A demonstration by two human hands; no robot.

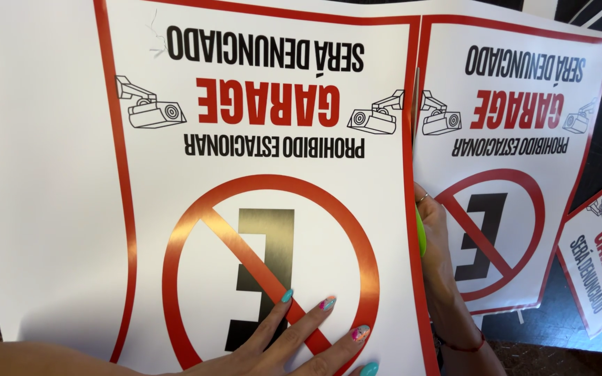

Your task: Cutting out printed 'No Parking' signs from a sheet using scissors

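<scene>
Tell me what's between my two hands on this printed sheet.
In the head view, the red border line between two printed signs on the glossy sheet separates the left hand from the right hand, which holds green-handled scissors.

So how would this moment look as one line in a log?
left hand: flat on glossy sign sheet | right hand: behind sheet edge, gripping green-handled scissors | second sign: right, joined
</scene>
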